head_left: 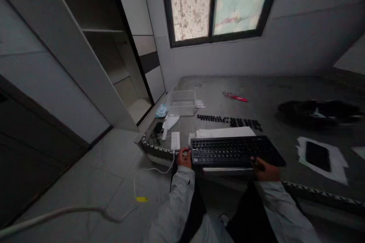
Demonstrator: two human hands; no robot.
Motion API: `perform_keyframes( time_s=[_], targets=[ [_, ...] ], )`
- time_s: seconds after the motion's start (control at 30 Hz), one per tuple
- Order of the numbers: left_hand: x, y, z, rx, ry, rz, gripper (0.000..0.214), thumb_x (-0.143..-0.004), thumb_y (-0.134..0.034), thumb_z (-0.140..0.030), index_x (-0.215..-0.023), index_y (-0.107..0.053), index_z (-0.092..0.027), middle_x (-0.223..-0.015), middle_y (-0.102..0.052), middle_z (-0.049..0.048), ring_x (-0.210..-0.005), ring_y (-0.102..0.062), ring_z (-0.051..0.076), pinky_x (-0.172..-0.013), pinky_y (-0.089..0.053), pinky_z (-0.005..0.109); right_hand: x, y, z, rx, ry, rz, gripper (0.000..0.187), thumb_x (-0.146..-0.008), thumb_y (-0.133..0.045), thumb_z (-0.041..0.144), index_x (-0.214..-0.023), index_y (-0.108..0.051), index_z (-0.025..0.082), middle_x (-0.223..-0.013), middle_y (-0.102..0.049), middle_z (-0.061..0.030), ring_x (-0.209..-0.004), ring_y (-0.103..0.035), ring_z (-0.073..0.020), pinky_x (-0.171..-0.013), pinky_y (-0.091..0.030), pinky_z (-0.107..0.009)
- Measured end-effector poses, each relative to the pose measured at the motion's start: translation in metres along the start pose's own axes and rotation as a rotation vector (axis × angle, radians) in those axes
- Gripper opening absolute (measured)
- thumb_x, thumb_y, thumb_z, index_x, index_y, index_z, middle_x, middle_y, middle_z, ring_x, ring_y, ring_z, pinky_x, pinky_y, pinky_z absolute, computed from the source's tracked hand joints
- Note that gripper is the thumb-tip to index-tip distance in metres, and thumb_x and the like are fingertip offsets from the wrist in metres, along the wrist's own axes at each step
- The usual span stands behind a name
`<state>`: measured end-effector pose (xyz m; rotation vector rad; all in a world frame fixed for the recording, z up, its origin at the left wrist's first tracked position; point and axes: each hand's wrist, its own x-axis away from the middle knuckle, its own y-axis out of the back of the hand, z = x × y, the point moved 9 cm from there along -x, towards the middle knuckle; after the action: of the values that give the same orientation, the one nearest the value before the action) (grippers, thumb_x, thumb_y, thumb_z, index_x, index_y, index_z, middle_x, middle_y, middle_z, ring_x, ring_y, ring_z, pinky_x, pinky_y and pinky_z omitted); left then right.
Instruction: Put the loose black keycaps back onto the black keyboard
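And here we are at the long black plastic keyboard (228, 152), lying across the near edge of the broad grey surface (273, 93), its rows of pale-marked keys facing up. The left hand (184, 158) is in at the keyboard's left end, fingers curled and right up against it; how firm the hold is, I cannot tell. Over to the right hand (265, 171), at the keyboard's front edge toward its right end: fingers drawn in narrow, something dark about the fingertips, but too dim to say whether anything is pinched there.

Just behind the keyboard, flat white sheets (225, 132) peek out. Beyond those, small black keycaps (212, 118) line up in rows! Farther back, a slim red-handled tool (238, 98) lies on its own. Behind and left of the keyboard stands a clear rectangular plastic box (181, 112), and just beside the keyboard's left end, a white oblong power strip (175, 141) trails a thin white cable (154, 169) down toward the floor. Out right of the keyboard, a dark flat rectangular device (318, 155) rests on white paper (339, 165), with a blurred black bundle (319, 113) behind.
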<state>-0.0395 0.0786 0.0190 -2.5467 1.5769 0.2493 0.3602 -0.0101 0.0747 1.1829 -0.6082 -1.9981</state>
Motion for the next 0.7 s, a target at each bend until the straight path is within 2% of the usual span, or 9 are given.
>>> perform_keyframes(
  time_s=[0.1,0.13,0.2,0.3,0.7],
  targets=[
    [-0.002,-0.002,-0.002,0.064,0.035,0.023,0.036,-0.065,-0.072,-0.029,-0.098,-0.062,-0.018,-0.092,-0.069,0.0073,-0.081,-0.065,0.015,-0.05,-0.046,0.016,-0.002,0.002,0.003,0.007,0.031,-0.018,0.053,-0.083,-0.043,0.052,-0.095,-0.073,0.011,-0.066,-0.068,-0.0108,-0.059,-0.061,-0.0239,-0.058,-0.041,-0.029],
    [-0.002,-0.003,-0.002,0.08,0.05,0.029,0.04,-0.064,-0.073,-0.029,-0.101,-0.061,-0.018,-0.094,-0.069,0.0078,-0.079,-0.066,0.015,-0.049,-0.046,0.016,-0.003,0.004,0.005,0.01,0.039,-0.027,0.051,-0.083,-0.043,0.052,-0.094,-0.073,0.012,-0.065,-0.068,-0.0102,-0.058,-0.06,-0.0231,-0.058,-0.041,-0.029],
    [0.0,-0.005,-0.002,0.112,0.094,0.041,0.045,-0.064,-0.074,-0.029,-0.106,-0.059,-0.019,-0.1,-0.069,0.0084,-0.062,-0.063,0.011,-0.041,-0.042,0.015,-0.004,0.007,0.008,0.017,0.051,-0.051,0.049,-0.084,-0.044,0.051,-0.09,-0.074,0.013,-0.063,-0.067,-0.0087,-0.056,-0.058,-0.0209,-0.058,-0.04,-0.028],
    [0.004,-0.007,-0.005,0.114,0.118,0.053,0.046,-0.066,-0.072,-0.032,-0.108,-0.057,-0.02,-0.104,-0.068,0.0072,-0.04,-0.051,0.003,-0.03,-0.033,0.013,-0.005,0.011,0.013,0.021,0.058,-0.065,0.048,-0.085,-0.045,0.051,-0.087,-0.074,0.013,-0.06,-0.065,-0.0075,-0.055,-0.057,-0.0195,-0.057,-0.038,-0.027],
    [0.003,-0.007,-0.006,0.115,0.142,0.092,0.046,-0.066,-0.072,-0.038,-0.106,-0.059,-0.018,-0.104,-0.068,0.0086,-0.04,-0.048,0.002,-0.032,-0.034,0.014,-0.006,0.014,0.018,0.007,0.033,-0.048,0.051,-0.085,-0.042,0.054,-0.084,-0.074,0.015,-0.059,-0.064,-0.0076,-0.056,-0.057,-0.0198,-0.057,-0.038,-0.027]
  ],
)
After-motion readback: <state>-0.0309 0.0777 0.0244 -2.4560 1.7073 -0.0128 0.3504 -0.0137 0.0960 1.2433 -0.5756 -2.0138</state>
